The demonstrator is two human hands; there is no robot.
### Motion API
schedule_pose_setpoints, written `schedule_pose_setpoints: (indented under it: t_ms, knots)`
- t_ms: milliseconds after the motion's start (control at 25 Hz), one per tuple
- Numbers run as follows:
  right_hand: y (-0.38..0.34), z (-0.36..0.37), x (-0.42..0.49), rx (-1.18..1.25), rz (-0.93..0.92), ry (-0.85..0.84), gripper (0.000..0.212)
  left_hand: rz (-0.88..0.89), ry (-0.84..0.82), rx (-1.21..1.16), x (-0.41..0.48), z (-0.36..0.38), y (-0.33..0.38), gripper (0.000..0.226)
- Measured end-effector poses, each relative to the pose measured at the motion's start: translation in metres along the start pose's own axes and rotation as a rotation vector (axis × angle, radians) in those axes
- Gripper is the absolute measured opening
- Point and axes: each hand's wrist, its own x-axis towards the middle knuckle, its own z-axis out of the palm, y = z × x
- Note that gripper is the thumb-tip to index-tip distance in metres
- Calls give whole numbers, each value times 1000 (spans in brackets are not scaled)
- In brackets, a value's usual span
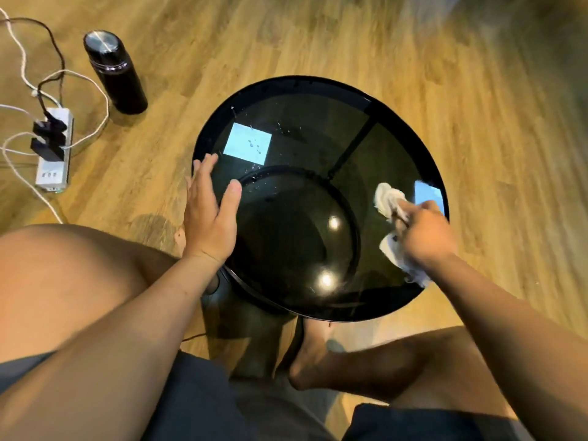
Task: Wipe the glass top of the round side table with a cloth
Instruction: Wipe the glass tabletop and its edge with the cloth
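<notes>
Right hand (428, 232) clutches crumpled white cloth (389, 198) on right side of glass top (302, 218), blurred and partly hidden under fist; left hand (210, 214) flat, fingers straight, at left rim.

Cloth (389, 202) on table's (286, 90) right side

A home, most likely a living room or bedroom: wood-plank floor (318, 43); a small round side table (318, 128) with a dark glass top; a power strip (51, 176) with chargers and loose cables on the floor off the table's left edge; a black flask (116, 74) standing nearby; a bare foot (318, 351) beneath the table.
</notes>
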Motion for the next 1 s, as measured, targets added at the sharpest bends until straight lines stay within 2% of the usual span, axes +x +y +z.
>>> schedule_pose_setpoints:
  t_ms: [80, 160, 200, 280, 400, 440, 560, 640, 800, 880, 1000]
  knots:
    - [36, -5, 7, 42, 165, -15, 40, -64, 11, -74, 2, -4, 2, 60]
    - [14, -6, -7, 71, 239, 35, 40, -40, 6, -81, 1, -10, 0, 64]
    - [-9, -1, -22, 91, 198, 81, 40, -27, -6, -84, 0, -11, 0, 67]
    - [-70, 9, -67, 180, -12, 137, 46, -30, -26, -125, -1, -14, 1, 71]
    - [-145, 26, -130, 300, -468, 128, 34, -77, -16, -203, 4, -20, 10, 62]
    - [-161, 28, -134, 321, -555, 128, 33, -109, -9, -243, 10, -22, 13, 59]
    - [-192, 27, -115, 345, -617, 177, 30, -241, 78, -491, 35, -33, 6, 62]
    - [-217, 26, -85, 320, -575, 176, 28, -335, 81, -569, 44, -36, -5, 79]
    - [-296, 18, 29, 254, -421, 206, 31, -233, -77, -348, 34, -17, -5, 118]
    - [-326, 9, 97, 247, -290, 221, 28, -194, -92, -229, 32, -11, -7, 116]
    - [-344, 4, 143, 241, -151, 187, 27, -135, -87, -147, 29, -11, -13, 93]
